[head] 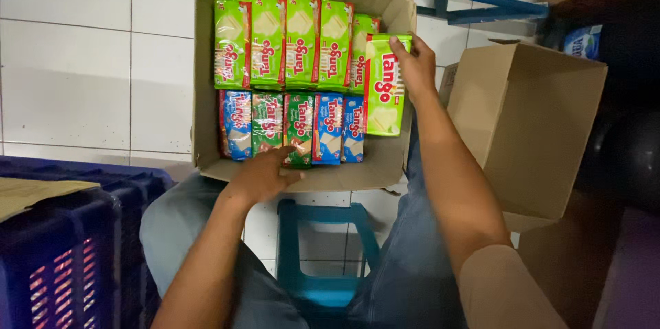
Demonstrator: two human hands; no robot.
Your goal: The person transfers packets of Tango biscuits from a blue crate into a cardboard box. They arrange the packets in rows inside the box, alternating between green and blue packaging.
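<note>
Head view: right hand (414,64) at two o'clock, fingers closed around a light green wafer pack (385,92) at the right wall of the cardboard box (206,95). Left hand (265,174) at six o'clock, fingers curled loosely on a dark green pack (298,126) in the near row.

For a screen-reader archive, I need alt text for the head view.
Seen from above, a seated person's right hand grips a light green snack packet in an open cardboard box of upright packets, while the left hand touches a dark green packet in the near row.
</note>
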